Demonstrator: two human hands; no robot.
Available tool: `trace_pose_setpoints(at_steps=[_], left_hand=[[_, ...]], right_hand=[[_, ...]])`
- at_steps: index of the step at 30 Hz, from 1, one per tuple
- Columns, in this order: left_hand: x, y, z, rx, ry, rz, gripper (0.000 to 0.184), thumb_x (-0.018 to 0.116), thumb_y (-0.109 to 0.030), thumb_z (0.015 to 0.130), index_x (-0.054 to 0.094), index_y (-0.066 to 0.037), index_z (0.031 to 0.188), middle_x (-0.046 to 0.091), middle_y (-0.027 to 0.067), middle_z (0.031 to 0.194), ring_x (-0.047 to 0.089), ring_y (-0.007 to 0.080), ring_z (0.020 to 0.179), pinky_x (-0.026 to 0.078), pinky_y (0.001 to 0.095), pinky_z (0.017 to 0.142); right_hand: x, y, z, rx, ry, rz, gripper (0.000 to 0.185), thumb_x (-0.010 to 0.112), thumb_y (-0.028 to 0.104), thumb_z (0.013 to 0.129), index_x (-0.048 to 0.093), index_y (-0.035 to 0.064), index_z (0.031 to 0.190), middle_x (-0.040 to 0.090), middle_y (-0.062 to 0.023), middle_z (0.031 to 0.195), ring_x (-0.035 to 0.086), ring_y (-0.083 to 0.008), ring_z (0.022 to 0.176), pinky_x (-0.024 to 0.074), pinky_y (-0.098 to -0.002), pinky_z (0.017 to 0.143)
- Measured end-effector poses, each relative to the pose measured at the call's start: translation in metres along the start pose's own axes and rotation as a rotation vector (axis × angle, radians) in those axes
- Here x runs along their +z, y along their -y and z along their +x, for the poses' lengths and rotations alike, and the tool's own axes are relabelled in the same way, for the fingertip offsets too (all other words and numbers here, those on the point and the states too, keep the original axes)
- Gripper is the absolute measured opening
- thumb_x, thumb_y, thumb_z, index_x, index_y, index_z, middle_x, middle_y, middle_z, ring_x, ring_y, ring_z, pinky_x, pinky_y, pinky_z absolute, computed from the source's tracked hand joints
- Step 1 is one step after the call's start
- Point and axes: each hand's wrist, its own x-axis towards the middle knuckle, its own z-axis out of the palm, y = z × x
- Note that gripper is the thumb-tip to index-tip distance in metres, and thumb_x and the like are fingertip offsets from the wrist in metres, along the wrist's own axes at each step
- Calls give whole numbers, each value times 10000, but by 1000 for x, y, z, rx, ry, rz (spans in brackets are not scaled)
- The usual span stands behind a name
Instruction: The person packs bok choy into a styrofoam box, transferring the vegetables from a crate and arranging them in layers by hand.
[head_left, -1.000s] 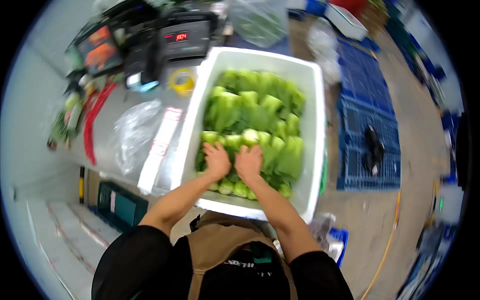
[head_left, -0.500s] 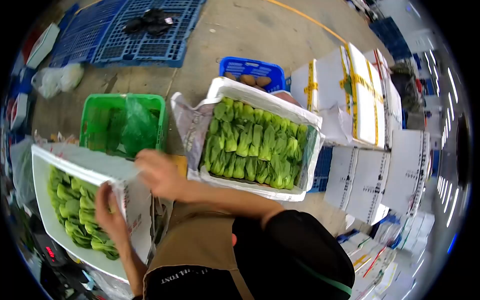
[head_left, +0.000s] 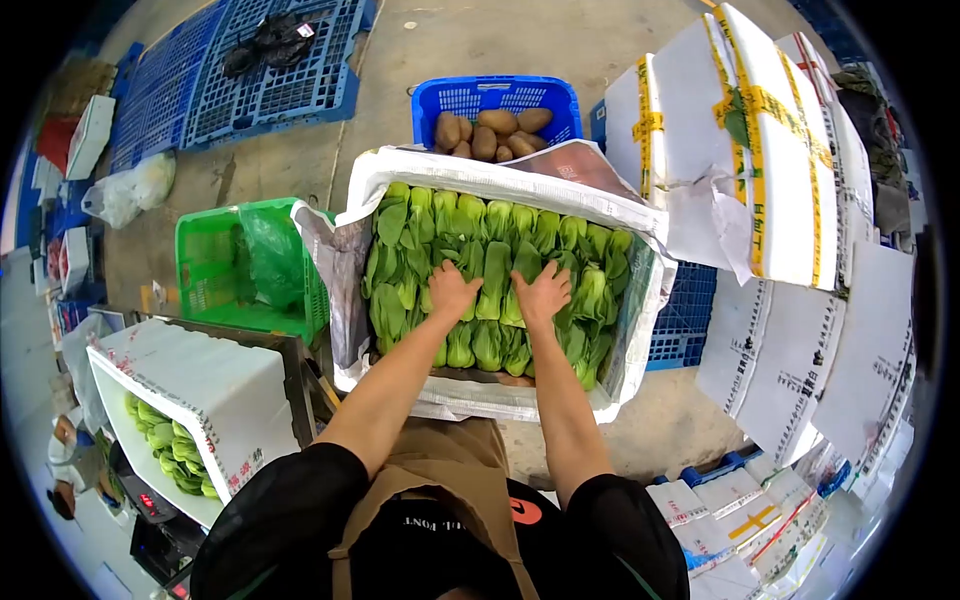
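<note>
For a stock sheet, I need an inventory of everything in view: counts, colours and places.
Lined box: one, white, centre
Leafy greens: many, green, in that box
Blue crate: one, blue, beyond it
Potatoes: several, brown, in the blue crate
Green crate: one, green, left; green plastic inside
Foam box: one, white, lower left; more greens inside
Pallets: blue, upper left and right; count unclear
Black plastic: count unclear, upper left pallet
Clear bag: at least one, whitish, left
Stacked boxes: several, white, right and lower right
Red-digit device: one, dark, lower left
Another person: one, far lower left
Left hand, right hand: one each, bare, on the central greens
</note>
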Motion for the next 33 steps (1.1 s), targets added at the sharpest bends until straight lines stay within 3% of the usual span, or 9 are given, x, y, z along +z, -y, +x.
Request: trace_pose_setpoints(at_steps=[2,7,13,16,17,20,26,30,33], left_hand=[[3,-26,-1,-109,56,18,744,759,-385,756,423,64,1245,535,250,1194,512,388,1135,413,472,956],[19,-45,-11,-194,-20,36,828,795,-411,722,370,37,1275,487,227,1237,465,394,1172,385,516,949],[46,-42,-8,-157,-113,188,984,804,-404,715,238,33,1391,463,255,1221,478,403,1116,356,510,942],[39,-46,-11,-165,-79,105,1027,807,-398,710,202,17,1428,454,265,1210,482,403,1087,350,505,932],[32,-49,-12,-200,-58,55,1003,801,-376,717,207,4,1431,459,257,1201,483,403,1079,342,502,929],[30,-53,-21,-201,-90,31,985,795,-343,721,208,2,1434,460,255,1204,484,400,1080,341,495,932],[36,-51,-11,-221,-14,12,946,735,-294,753,177,9,1455,450,270,1262,484,395,1110,339,487,936],[30,-46,-15,-196,16,-15,960,728,-277,759,148,4,1471,462,261,1277,486,388,1129,339,486,949],[25,-44,-24,-181,15,-61,992,760,-258,748,137,-13,1480,469,238,1298,485,374,1153,345,481,979]], right_hand=[[0,1,3,79,36,-37,891,778,552,681,451,2,1300,442,-286,1291,432,-461,1154,359,-604,879],[30,6,-8,-19,17,-104,619,758,515,702,616,12,1032,399,-315,1328,354,-485,1228,296,-659,906],[-4,-4,7,-54,62,-82,568,740,449,733,610,32,1096,460,-291,1253,385,-455,1201,256,-645,939],[22,-4,4,-42,-21,-20,450,735,368,743,626,23,1010,488,-257,1211,401,-427,1178,283,-612,930],[26,-2,3,10,39,-27,434,722,295,753,618,20,1072,500,-249,1237,408,-417,1192,297,-591,938],[12,4,8,123,179,46,411,721,265,757,618,16,1068,497,-258,1235,415,-425,1168,311,-573,936],[-4,8,5,84,-79,8,355,720,229,728,646,46,1023,549,-207,1136,454,-394,1119,329,-560,912],[11,6,14,96,99,-101,338,714,223,724,649,52,1007,569,-181,1076,480,-384,1085,347,-554,871],[14,6,7,65,-27,-59,257,680,133,720,636,6,939,579,-164,923,533,-361,941,373,-547,786]])
